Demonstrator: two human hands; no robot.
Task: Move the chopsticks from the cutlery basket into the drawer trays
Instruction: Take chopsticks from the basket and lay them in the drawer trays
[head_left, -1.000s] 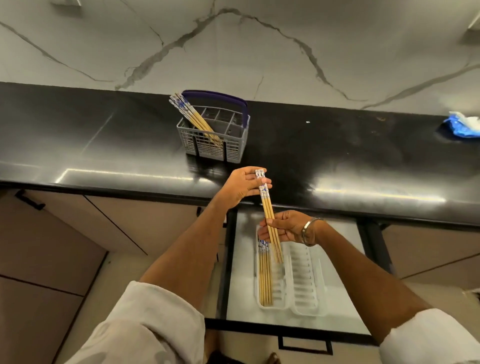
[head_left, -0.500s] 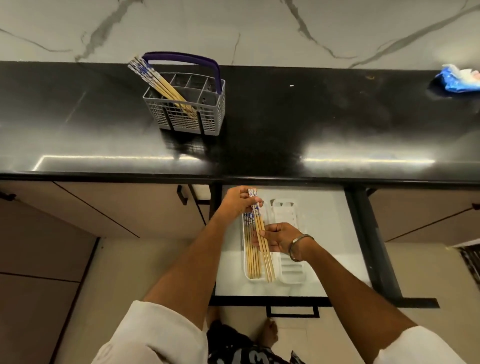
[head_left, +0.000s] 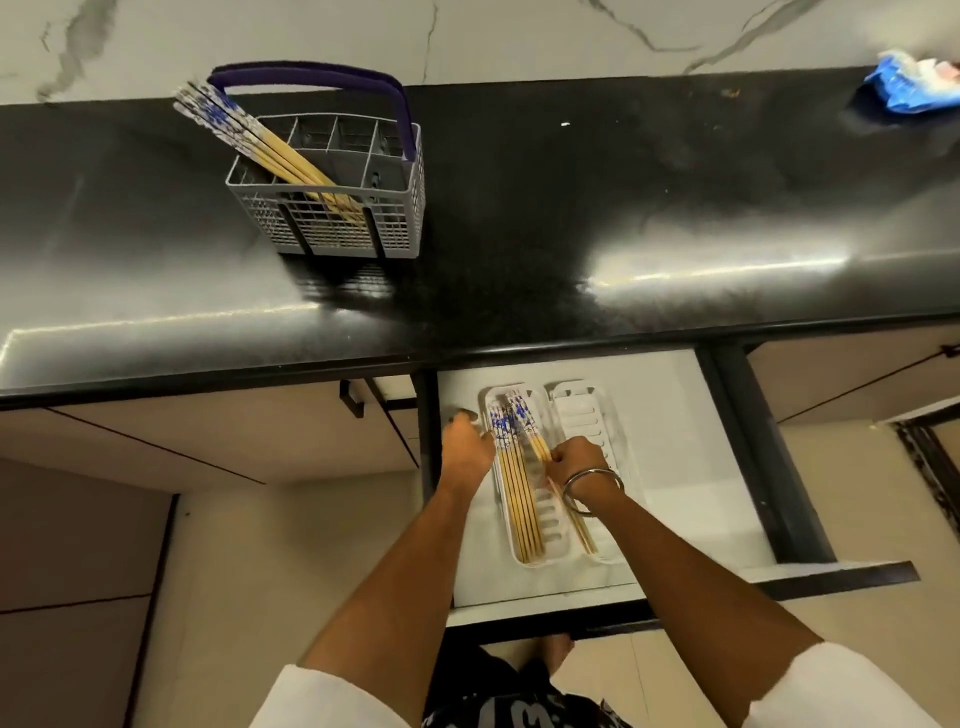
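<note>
Bamboo chopsticks (head_left: 540, 451), light, stiff and likely slick, lie slanted over the left tray (head_left: 535, 561); the right hand (head_left: 574, 462) pinches them mid-shaft. The left hand (head_left: 467, 447) rests loosely curled beside that tray.

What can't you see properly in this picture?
Head view, the only one:
- Right hand: chopsticks run under it, so its grip is hidden.
- Basket: mesh hides its chopsticks' lower ends.
- Blue packet: blurred, cut by the right edge.
- Right tray: arm covers its near part.
</note>
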